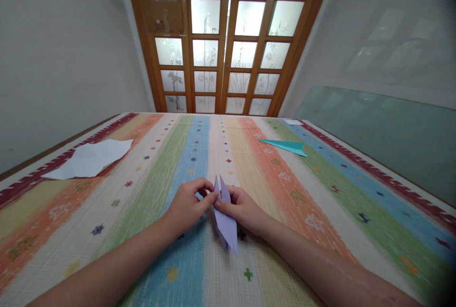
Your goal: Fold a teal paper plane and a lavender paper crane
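Note:
A folded lavender paper, long and pointed at both ends, lies on the striped tablecloth in front of me. My left hand pinches its left edge near the upper tips with thumb and forefinger. My right hand grips the paper's right side at the same height, thumb on top. Both hands meet at the paper's middle; the lower point sticks out toward me.
A crumpled white sheet lies at the table's left edge. A teal paper plane rests at the far right. A wooden door with frosted panes stands beyond the table; a glass panel leans on the right wall.

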The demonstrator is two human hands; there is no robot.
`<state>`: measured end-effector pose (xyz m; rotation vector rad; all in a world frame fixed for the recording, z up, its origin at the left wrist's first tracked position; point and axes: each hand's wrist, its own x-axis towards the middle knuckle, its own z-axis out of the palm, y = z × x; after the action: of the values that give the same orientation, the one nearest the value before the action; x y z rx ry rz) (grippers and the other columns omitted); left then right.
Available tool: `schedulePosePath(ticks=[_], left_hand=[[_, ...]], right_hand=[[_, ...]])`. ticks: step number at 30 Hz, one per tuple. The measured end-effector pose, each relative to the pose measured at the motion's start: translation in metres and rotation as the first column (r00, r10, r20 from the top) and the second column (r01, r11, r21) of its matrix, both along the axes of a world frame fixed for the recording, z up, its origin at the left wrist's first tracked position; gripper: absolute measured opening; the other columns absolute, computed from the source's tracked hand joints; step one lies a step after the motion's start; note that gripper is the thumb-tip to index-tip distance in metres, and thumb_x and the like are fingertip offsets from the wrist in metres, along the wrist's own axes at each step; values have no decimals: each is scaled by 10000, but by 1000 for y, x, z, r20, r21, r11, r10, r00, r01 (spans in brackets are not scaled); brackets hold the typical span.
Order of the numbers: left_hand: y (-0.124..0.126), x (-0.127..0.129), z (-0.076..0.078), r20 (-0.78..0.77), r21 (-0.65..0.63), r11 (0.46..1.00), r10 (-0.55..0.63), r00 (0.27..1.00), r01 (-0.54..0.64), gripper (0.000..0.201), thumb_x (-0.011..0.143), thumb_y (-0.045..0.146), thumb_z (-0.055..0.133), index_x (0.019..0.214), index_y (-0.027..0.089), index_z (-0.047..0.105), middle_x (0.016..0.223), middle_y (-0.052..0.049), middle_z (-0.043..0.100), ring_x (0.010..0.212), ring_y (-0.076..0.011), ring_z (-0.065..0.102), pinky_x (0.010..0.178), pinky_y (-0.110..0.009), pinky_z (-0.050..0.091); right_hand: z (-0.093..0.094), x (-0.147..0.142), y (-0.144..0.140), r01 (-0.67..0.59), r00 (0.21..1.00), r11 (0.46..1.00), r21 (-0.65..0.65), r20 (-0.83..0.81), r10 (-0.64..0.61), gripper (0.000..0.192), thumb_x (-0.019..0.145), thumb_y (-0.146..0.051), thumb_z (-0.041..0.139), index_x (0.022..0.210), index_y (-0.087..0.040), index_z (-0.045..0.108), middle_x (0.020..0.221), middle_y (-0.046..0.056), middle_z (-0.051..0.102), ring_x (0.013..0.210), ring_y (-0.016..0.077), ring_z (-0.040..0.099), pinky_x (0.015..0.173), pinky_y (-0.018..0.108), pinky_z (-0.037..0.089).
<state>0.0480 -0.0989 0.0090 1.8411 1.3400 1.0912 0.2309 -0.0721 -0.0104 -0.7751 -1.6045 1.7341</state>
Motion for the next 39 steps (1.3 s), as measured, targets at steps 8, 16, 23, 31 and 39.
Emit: schedulePosePath(ticks=[8, 16, 23, 31, 39], left_hand=[[8, -1, -5, 273, -165, 985, -7, 962, 53, 218, 834, 369, 650, 799, 154, 652, 746, -19, 626, 595, -124, 537, 514, -223, 456], [5, 5, -9, 388, -162, 984, -6, 922, 75, 200, 857, 338, 644, 914, 194, 517, 715, 15, 633, 616, -123, 567, 524, -202, 463], [8, 6, -12, 453, -226, 969, 17, 891, 97, 388, 830, 357, 671, 1139, 181, 515, 731, 20, 636, 606, -121, 556, 535, -215, 461], [10, 3, -11, 319, -346, 934, 32, 947, 85, 279, 758, 407, 706, 727, 134, 658, 605, 8, 578, 499, -96, 480, 495, -222, 371], [12, 1, -7, 365, -328, 941, 42, 930, 86, 341, 777, 475, 679, 754, 136, 687, 637, -3, 586, 513, -101, 471, 488, -224, 392]], right_hand=[[-4, 0, 2, 55, 998, 996, 71, 37, -57, 442, 803, -568, 685, 934, -148, 635, 719, -10, 541, 594, 104, 446, 536, 226, 344], [-1, -3, 0, 92, 994, 991, 98, 57, -98, 476, 787, -608, 679, 916, -153, 637, 719, -4, 554, 599, 113, 453, 538, 231, 355], [0, -5, -1, 91, 994, 990, 105, 46, -96, 438, 799, -575, 675, 885, -148, 624, 706, -2, 548, 587, 118, 460, 532, 237, 354], [-1, -5, -2, 80, 991, 978, 192, 87, -98, 348, 851, -485, 639, 814, -140, 609, 721, 9, 545, 625, 127, 466, 569, 248, 357], [-2, -4, 0, 23, 985, 976, 215, 160, -59, 305, 855, -435, 624, 848, -130, 620, 726, 2, 507, 633, 120, 427, 558, 236, 336]])
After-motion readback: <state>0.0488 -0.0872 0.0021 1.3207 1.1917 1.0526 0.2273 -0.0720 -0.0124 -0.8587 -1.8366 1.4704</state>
